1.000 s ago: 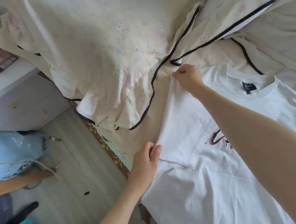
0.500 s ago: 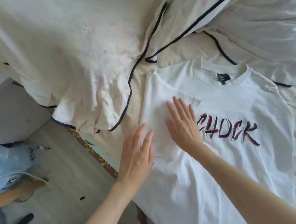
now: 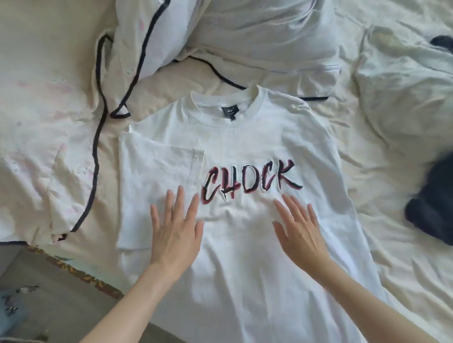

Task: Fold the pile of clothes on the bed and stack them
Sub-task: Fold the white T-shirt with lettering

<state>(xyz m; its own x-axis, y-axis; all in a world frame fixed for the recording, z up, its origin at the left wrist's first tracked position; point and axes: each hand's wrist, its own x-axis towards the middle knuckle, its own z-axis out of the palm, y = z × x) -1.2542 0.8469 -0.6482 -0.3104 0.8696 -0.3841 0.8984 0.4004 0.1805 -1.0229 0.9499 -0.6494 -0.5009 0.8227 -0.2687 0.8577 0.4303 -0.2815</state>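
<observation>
- Head view: our left hand (image 3: 175, 233) lies flat on a white T-shirt (image 3: 240, 249) spread face up on the bed (image 3: 397, 241), its fingers (image 3: 179, 202) straight and slightly spread, holding nothing and pressing down on the cloth
- Our right hand (image 3: 299, 231) rests palm down on the same shirt just below the lettering, fingers straight and fanned, with nothing in its grasp
- The shirt lies collar away from us and hem toward us, with the word "CHOCK" in dark red and black across the chest between and just above our two hands
- The shirt's sleeve (image 3: 160, 174) on our left is folded inward over the chest, its hemmed edge ending just beside the first letter, and our left hand covers its lower part; the sleeve on our right lies unfolded
- A cream quilt with black piping (image 3: 43, 144) is bunched up along the left of the bed, touching the shirt's left edge, and more of it is heaped above the collar
- A pale crumpled garment (image 3: 405, 104) sits to the right, well apart from the shirt, with a dark garment (image 3: 444, 199) beside it, blurred
- Floor (image 3: 56, 306) shows at the lower left, beside the bed's patterned edge
</observation>
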